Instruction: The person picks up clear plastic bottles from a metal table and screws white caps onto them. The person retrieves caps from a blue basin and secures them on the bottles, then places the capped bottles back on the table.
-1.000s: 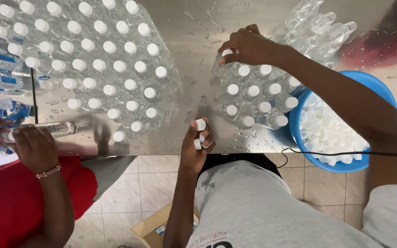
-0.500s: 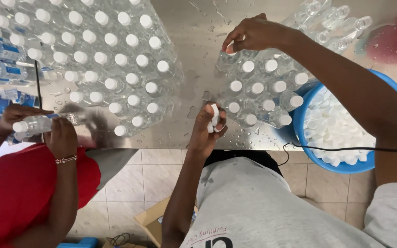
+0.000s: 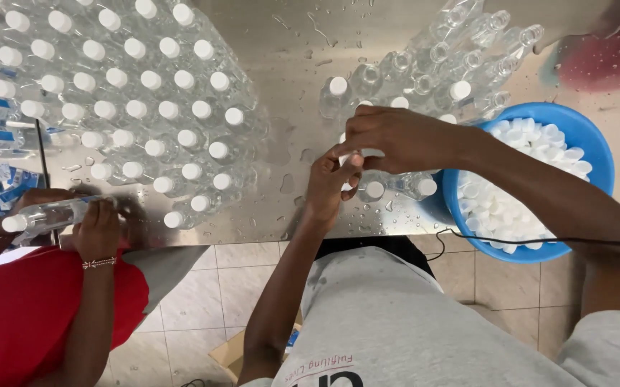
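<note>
Two hands (image 3: 367, 158) meet over btls (image 3: 396, 188).

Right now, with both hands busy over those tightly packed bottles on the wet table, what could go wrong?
Three things, I would guess. The left hand and right hand work over closely packed bottles; a nudge could topple several, and some are uncapped. The metal table is dotted with water, so a cap or bottle might slip. The blue tub of caps overhangs the table edge, with a black cable across it; a tug could tip it.
</note>
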